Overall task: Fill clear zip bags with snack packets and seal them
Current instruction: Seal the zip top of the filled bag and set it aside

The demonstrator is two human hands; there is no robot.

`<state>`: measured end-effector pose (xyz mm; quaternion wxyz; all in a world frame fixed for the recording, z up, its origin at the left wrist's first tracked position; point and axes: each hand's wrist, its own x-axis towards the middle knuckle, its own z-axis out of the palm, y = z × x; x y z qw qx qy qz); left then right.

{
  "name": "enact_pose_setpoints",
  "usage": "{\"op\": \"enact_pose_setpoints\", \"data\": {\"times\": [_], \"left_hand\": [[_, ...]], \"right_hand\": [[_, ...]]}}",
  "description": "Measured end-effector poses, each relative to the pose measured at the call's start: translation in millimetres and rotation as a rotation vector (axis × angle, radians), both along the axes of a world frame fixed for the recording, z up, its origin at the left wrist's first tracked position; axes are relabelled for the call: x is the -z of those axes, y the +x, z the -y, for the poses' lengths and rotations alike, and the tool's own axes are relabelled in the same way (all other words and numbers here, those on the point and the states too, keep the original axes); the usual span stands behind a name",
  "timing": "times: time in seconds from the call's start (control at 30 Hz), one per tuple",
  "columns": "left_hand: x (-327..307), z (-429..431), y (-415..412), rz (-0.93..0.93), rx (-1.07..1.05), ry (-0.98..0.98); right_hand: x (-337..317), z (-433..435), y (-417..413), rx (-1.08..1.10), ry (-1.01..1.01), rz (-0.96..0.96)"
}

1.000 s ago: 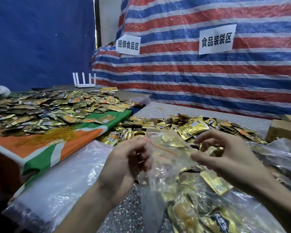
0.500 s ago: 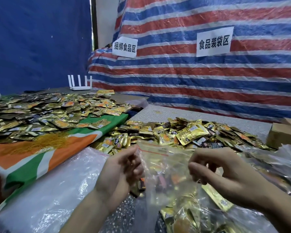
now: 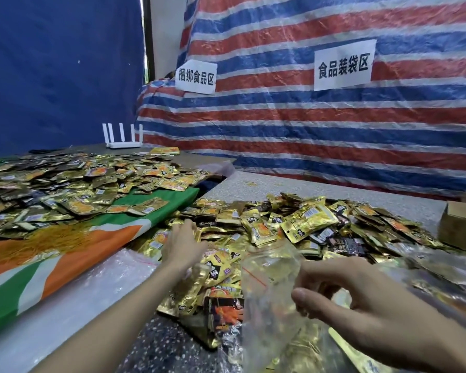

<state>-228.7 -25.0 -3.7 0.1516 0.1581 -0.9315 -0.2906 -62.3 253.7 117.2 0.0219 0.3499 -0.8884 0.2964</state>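
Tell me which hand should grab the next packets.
Left. The left hand hovers empty, fingers loose, right over the packets. The right hand is busy pinching the bag near its mouth, so letting go would likely drop it.

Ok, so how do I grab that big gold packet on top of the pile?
I'd pinch the big gold packet by its near edge, coming from above. It lies flat, thin and uncovered atop the pile, so wrapping won't work. Use the free left hand; the right hand holds the clear zip bag.
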Motion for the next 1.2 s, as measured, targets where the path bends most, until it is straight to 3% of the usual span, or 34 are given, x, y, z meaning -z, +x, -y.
{"op": "enact_pose_setpoints", "data": {"times": [0.1, 0.27, 0.7, 0.87, 1.03, 1.2], "left_hand": [[1, 13, -34, 0.086, -0.145, -0.245], [6, 28, -59, 0.391, -0.164, -0.206], [1, 43, -50, 0.133, 0.067, -0.173], [4, 53, -50, 0.287, 0.216, -0.245], [-5, 74, -67, 0.229, 0.23, -0.305], [-2, 78, -80, 0.409, 0.391, -0.399]], "right_hand": [[-1, 0, -2, -0.014, -0.013, -0.021], [0, 0, -4, -0.052, 0.003, -0.032], [-2, -6, 1, 0.013, 0.012, -0.02], [-2, -5, 1, 0.022, 0.028, -0.034], [0, -2, -1, 0.002, 0.043, -0.026], [1, -3, -6, -0.018, 0.015, -0.001]]}}
